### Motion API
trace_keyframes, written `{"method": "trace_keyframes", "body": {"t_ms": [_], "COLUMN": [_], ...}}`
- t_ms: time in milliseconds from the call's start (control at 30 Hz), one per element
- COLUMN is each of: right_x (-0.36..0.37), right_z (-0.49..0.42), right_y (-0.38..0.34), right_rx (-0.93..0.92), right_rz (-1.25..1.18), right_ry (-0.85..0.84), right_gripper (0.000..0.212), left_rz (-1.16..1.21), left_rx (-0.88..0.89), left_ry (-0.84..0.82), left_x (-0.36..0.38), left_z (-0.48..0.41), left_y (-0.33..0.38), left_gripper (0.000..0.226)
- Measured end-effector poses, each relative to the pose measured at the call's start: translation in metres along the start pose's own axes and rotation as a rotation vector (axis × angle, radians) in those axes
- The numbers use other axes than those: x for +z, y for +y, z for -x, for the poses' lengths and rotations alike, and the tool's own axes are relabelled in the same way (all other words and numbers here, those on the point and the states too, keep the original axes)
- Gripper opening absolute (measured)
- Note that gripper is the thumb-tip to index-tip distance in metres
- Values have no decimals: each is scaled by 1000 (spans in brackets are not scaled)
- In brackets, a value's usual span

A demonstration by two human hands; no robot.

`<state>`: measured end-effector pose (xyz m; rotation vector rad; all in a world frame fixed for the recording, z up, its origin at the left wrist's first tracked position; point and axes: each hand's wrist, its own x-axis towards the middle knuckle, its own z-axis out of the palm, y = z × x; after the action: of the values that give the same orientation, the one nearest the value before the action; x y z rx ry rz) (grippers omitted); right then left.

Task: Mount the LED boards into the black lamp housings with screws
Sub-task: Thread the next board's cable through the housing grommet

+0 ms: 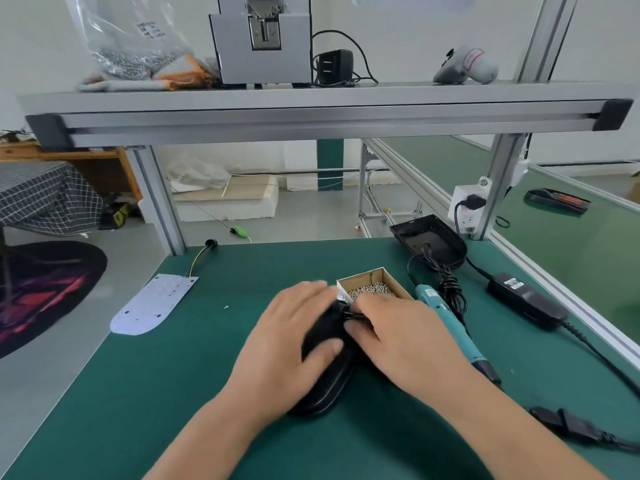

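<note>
We stand at a desk (166, 382) topped with a green mat. Aluminium posts (157, 202) frame it and carry a grey shelf (311, 98) overhead. Beyond it we see a grey floor (304, 220) and white walls (595, 36) in soft, even light. To the left sit a wooden bench (93, 168), a table under a checked cloth (41, 199) and a dark round rug (45, 292) patterned in red. White foam slabs (242, 202) lie by the far wall, and a second green-topped desk (571, 258) runs along the right.

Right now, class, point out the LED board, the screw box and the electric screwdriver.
LED board (152, 306): head view, middle of white face.
screw box (362, 279): head view, far cardboard wall.
electric screwdriver (459, 337): head view, teal body.
</note>
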<state>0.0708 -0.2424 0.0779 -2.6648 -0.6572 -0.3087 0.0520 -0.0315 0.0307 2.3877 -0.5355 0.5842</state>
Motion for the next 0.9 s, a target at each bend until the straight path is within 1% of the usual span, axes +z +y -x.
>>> {"method": "trace_keyframes", "body": {"t_ms": [33,67,133,200,233,300,367,433,500,600,667,767,900], "right_x": [1,2,2,2,3,6,9,13,15,16,15,13,10], "right_z": [0,0,0,1,2,3,3,2,0,0,1,1,2], "right_y": [-2,-3,-3,-2,-2,-8,-13,-14,-14,-14,-13,-14,-15], "right_rx": [0,-2,16,43,45,7,-57,-55,-14,42,64,59,42], "right_rz": [-45,-104,-198,-198,-175,-114,-100,-184,-318,-472,-533,-548,-580], "right_ry": [-30,-57,-74,-21,14,74,132,169,190,179,163,141,127], "right_gripper": [20,18,14,15,20,30,33,32,31,33,35,34,34], "left_rz": [6,12,-6,-45,-65,-105,-102,-63,-41,-54,-95,-109,-90], "left_rx": [54,67,33,7,3,15,0,-37,-79,-137,-165,-187,-163], "left_ry": [-35,-62,-81,-66,-55,-1,57,107,129,62,8,-51,-62], "left_x": [2,2,2,2,2,4,7,8,9,11,13,14,11], "left_z": [-1,-2,-5,-9,-11,-13,-14,-14,-14,-15,-17,-20,-20], "left_y": [3,6,8,11,13,17,17,15,15,16,14,13,17], "left_gripper": [62,59,49,33,30,30,32,37,40,38,36,31,36]}}
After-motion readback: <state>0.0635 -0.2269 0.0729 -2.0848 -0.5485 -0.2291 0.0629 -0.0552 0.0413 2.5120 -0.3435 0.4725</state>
